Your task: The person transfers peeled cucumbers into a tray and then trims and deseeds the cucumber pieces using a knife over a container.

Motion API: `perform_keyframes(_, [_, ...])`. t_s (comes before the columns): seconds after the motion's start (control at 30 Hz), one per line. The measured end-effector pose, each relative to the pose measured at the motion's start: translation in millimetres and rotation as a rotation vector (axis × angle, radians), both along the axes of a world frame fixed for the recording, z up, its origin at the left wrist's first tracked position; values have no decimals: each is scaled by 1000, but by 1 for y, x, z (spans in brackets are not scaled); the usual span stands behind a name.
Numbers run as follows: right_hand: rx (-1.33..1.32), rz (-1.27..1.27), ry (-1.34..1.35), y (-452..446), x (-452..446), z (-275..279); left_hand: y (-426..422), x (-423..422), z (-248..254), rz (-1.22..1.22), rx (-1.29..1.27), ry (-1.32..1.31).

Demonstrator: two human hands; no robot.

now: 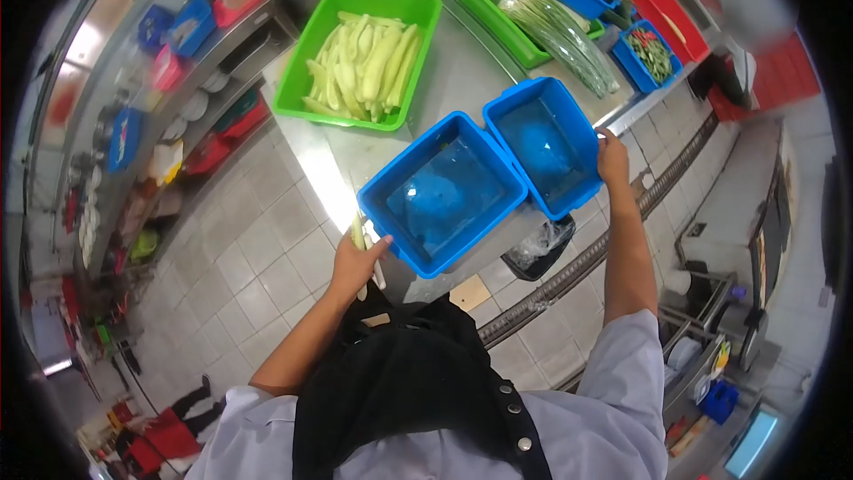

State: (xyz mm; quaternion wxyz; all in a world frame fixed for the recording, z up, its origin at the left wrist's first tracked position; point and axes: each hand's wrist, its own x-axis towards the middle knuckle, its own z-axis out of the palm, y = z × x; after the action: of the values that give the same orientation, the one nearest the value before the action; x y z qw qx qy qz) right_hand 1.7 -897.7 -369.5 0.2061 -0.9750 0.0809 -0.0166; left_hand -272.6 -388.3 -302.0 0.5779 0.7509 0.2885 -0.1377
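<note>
Peppers [369, 67] already gathered in green tub [391, 3], far left; large blue tub [480, 233], near, touched by left hand [358, 262], hold unclear; small blue tub [510, 148], right, gripped by right hand [613, 158]; water apparently undrained.

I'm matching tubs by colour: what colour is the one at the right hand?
The tub at the right hand is blue; head view.
</note>
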Motion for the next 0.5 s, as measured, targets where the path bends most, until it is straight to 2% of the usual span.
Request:
perform_keyframes(0.03, [19,78,-116,9,10,-10,-6,0,-3,27,0,-3])
perform_keyframes(0.13, [-69,182,-192,33,33,-20,-13,5,-28,113,-114,41])
perform_keyframes(0.2, [-82,199,-145,44,46,-19,-18,-1,-42,149,-68,-2])
perform_keyframes(0.23, [-53,182,-121,48,54,-19,-21,-4,-44,95,-9,-75])
perform_keyframes(0.33, [-34,201,-82,57,69,-21,-32,-24,-51,89,-5,-29])
perform_keyframes(0.4, [130,228,-202,67,77,-29,-40,-40,-46,83,-2,-49])
perform_keyframes(0.43, [134,242,-200,78,70,-18,-47,-45,-35,69,-33,-11])
perform_keyframes(0.5, [-97,312,-299,110,26,31,-53,-54,-42,5,-64,-17])
